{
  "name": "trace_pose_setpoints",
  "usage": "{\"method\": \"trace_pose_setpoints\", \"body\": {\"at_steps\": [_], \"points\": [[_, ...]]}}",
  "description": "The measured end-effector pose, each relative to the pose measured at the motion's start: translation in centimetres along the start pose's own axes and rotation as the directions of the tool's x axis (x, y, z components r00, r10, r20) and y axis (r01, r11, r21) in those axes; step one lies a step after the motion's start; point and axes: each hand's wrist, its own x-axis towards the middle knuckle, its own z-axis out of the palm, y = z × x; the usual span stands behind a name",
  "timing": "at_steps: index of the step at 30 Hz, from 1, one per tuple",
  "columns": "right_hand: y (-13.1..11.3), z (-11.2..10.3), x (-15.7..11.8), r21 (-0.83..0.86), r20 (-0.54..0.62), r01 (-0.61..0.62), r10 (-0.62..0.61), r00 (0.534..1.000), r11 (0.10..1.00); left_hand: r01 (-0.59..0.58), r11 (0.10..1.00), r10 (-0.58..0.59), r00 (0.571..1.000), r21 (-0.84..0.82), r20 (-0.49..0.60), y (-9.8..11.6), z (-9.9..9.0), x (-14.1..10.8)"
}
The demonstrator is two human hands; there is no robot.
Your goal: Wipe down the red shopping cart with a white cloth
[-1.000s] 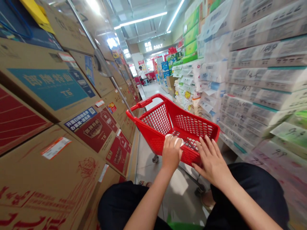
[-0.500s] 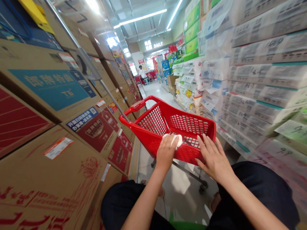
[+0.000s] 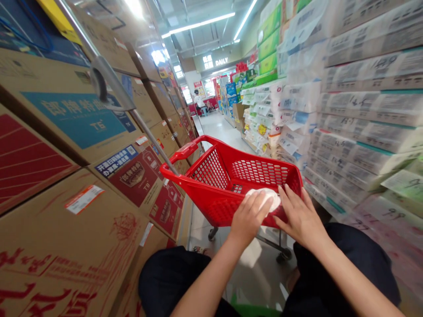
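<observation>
A red plastic shopping cart [image 3: 211, 207] with perforated basket walls stands in front of me, turned at an angle. My left hand [image 3: 249, 216] presses a white cloth [image 3: 271, 201] to the top rim of the near wall, its fingers bent over the cloth. My right hand [image 3: 300, 215] is at the near right corner of the same cart, with fingers reaching over the rim and the thumb on the outside. The cart's red handle [image 3: 185, 152] is at the far left end.
Stacked cardboard boxes [image 3: 42, 246] line the left side, with a slanting metal pole [image 3: 115, 92] before them. Wrapped paper packs [image 3: 366, 105] are piled on the right. Down the aisle floor [image 3: 216, 125] a person [image 3: 199, 102] sits. A cart wheel [image 3: 283, 255] rests near my legs.
My left hand has slid to the right along the rim with the cloth, closer to my right hand. More of the cloth shows. My right hand stays on the cart's corner.
</observation>
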Motion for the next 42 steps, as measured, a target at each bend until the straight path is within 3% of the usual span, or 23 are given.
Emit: {"method": "trace_pose_setpoints", "body": {"at_steps": [4, 7, 10, 12, 16, 19, 22, 24, 28, 30, 32, 36, 39, 42], "points": [[0.8, -0.6, -0.2, -0.031, 0.013, -0.053, 0.053, 0.999, 0.998, 0.165, 0.983, -0.159, 0.984, 0.079, -0.077, -2.3, -0.3, -1.2], [-0.3, -0.9, 0.2, -0.038, 0.021, -0.119, 0.119, 0.993, 0.992, 0.26, 0.962, -0.252, 0.963, 0.086, -0.098, -1.1, -0.1, -0.9], [-2.0, -1.3, 0.9, -0.001, 0.016, -0.088, 0.088, 0.996, 0.996, 0.234, 0.969, -0.229, 0.971, 0.08, -0.066, 0.9, 0.3, 0.0], [-2.6, -1.7, 1.1, 0.01, 0.024, -0.066, 0.065, 0.998, 0.998, 0.176, 0.981, -0.173, 0.984, 0.082, -0.04, 1.1, 0.3, 0.2], [-2.1, -2.6, 0.9, 0.01, 0.079, -0.068, 0.067, 0.995, 0.998, 0.128, 0.987, -0.127, 0.992, 0.1, -0.012, -2.5, -0.6, -1.0], [-1.3, -2.7, 0.7, 0.022, 0.086, -0.067, 0.065, 0.994, 0.997, 0.253, 0.957, -0.258, 0.966, 0.144, 0.016, -6.3, -1.8, -2.0], [-1.2, -2.4, 0.6, 0.036, 0.073, -0.08, 0.077, 0.994, 0.996, 0.372, 0.911, -0.38, 0.925, 0.178, 0.011, -7.5, -2.2, -2.1], [-1.4, -2.3, 0.6, 0.043, 0.07, -0.085, 0.082, 0.994, 0.995, 0.358, 0.919, -0.365, 0.931, 0.165, 0.012, -6.2, -1.7, -1.8], [-1.4, -2.4, 0.4, 0.043, 0.066, -0.073, 0.07, 0.995, 0.996, 0.181, 0.979, -0.181, 0.983, 0.094, -0.009, -3.0, -0.6, -1.3], [-1.2, -2.7, 0.2, 0.043, 0.062, -0.066, 0.063, 0.996, 0.997, 0.121, 0.99, -0.12, 0.993, 0.079, -0.006, -3.4, -0.9, -1.6], [-0.9, -2.7, 0.0, 0.05, 0.059, -0.066, 0.063, 0.996, 0.997, 0.133, 0.987, -0.135, 0.991, 0.092, 0.016, -5.3, -1.8, -2.1], [-0.6, -2.3, -0.4, 0.061, 0.016, -0.051, 0.05, 0.999, 0.997, 0.32, 0.93, -0.319, 0.947, 0.183, -0.032, -9.4, -3.8, -2.7], [-0.5, -1.7, -0.6, 0.049, -0.021, -0.036, 0.037, 0.999, 0.998, 0.363, 0.913, -0.359, 0.932, 0.185, -0.056, -8.7, -3.7, -2.2], [-0.2, -1.3, -0.8, 0.044, -0.032, -0.028, 0.029, 0.999, 0.999, 0.259, 0.955, -0.26, 0.965, 0.143, -0.01, -6.4, -2.6, -1.6]]}}
